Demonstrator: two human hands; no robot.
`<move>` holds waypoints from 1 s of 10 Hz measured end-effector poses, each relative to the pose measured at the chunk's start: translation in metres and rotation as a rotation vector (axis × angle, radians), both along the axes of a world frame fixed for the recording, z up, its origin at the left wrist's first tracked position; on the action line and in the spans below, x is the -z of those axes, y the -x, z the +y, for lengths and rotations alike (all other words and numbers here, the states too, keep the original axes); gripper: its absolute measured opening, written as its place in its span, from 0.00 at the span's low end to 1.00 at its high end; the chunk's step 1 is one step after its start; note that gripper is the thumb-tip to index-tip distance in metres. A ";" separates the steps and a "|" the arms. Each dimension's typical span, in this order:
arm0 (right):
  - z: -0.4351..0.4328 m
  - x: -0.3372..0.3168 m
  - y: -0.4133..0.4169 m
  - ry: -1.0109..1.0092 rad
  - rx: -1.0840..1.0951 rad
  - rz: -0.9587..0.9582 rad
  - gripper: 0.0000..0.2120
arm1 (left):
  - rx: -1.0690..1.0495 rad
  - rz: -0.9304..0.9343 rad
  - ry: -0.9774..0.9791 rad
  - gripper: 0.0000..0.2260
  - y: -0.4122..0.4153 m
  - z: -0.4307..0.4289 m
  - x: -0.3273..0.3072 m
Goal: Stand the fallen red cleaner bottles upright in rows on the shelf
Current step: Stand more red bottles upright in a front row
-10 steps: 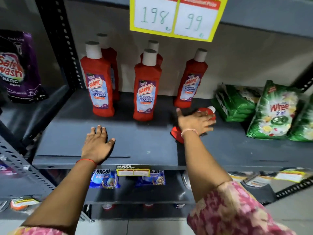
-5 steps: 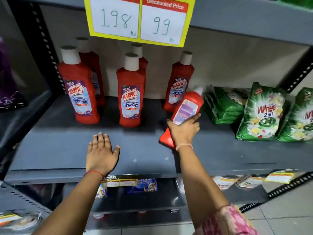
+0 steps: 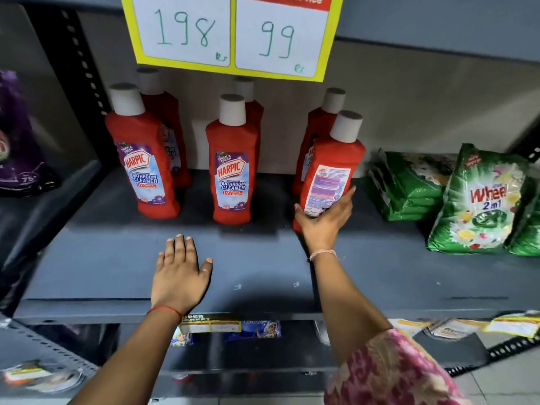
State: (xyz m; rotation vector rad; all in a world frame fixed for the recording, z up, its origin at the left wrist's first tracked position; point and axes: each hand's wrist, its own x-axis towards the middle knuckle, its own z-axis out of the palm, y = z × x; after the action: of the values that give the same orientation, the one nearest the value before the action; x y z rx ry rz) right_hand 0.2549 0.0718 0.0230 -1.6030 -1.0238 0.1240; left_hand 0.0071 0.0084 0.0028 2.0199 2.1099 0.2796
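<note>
**Red bottle nearly upright at the right end of the front row**

Grey steel shelf point(image 3: 96, 276) is what carries everything, so work from its front edge inward. Nearest you, your left hand point(image 3: 178, 276) lies flat on the shelf close to the front edge, fingers spread and holding nothing; use it as a brace.

Further in and to the right, your right hand point(image 3: 324, 220) is wrapped around the lower part of the held bottle point(image 3: 333, 171), thumb on the left side and fingers curled round the right, covering its base. The bottle's back label faces you and its white cap leans a little to the right, so it looks not quite square yet; whether the base is fully down I cannot tell, since your hand hides it.

To finish this step well, I would press the base flat before you let go, turn the bottle so its front label faces out like its neighbours, and line it up with the two front bottles point(image 3: 232, 171) to its left. Release slowly: it stands just in front of a rear bottle point(image 3: 318, 124) and could knock it.

Behind the front pair stand two more bottles near the back wall. The green detergent packs point(image 3: 479, 200) lie toward the right edge, apart from the row.
</note>
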 end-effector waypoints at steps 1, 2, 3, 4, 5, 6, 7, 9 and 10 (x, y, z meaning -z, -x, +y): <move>-0.013 0.004 0.007 0.131 0.208 -0.025 0.60 | 0.022 -0.005 0.009 0.29 -0.004 -0.007 0.000; -0.010 0.002 0.011 0.181 0.259 0.010 0.59 | 0.023 -0.014 0.008 0.29 -0.006 -0.004 -0.001; -0.010 0.005 0.012 0.180 0.159 0.022 0.51 | 0.017 -0.013 0.019 0.29 -0.004 -0.002 0.000; -0.012 0.011 0.011 0.159 0.036 0.100 0.45 | 0.013 -0.008 0.025 0.29 -0.001 -0.001 0.002; -0.012 0.011 0.006 0.204 0.077 0.065 0.49 | 0.011 -0.005 0.028 0.29 -0.001 0.003 0.002; -0.014 0.010 -0.006 0.154 -0.016 0.137 0.37 | 0.008 -0.009 0.027 0.29 -0.001 0.005 0.001; -0.014 0.011 -0.026 0.134 -0.225 0.347 0.25 | 0.000 -0.005 0.021 0.29 0.000 0.005 0.000; 0.002 0.010 -0.056 0.277 -0.384 0.435 0.23 | 0.085 -0.034 0.030 0.26 -0.002 0.003 -0.001; 0.010 0.010 -0.065 0.350 -0.420 0.373 0.21 | 0.115 -0.021 0.017 0.25 0.000 0.004 0.000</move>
State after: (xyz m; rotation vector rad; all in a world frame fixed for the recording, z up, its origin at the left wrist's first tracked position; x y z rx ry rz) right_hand 0.3200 0.0822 0.0128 -1.5673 -1.0652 0.8953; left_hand 0.0069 0.0121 0.0027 2.1097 1.9676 0.2612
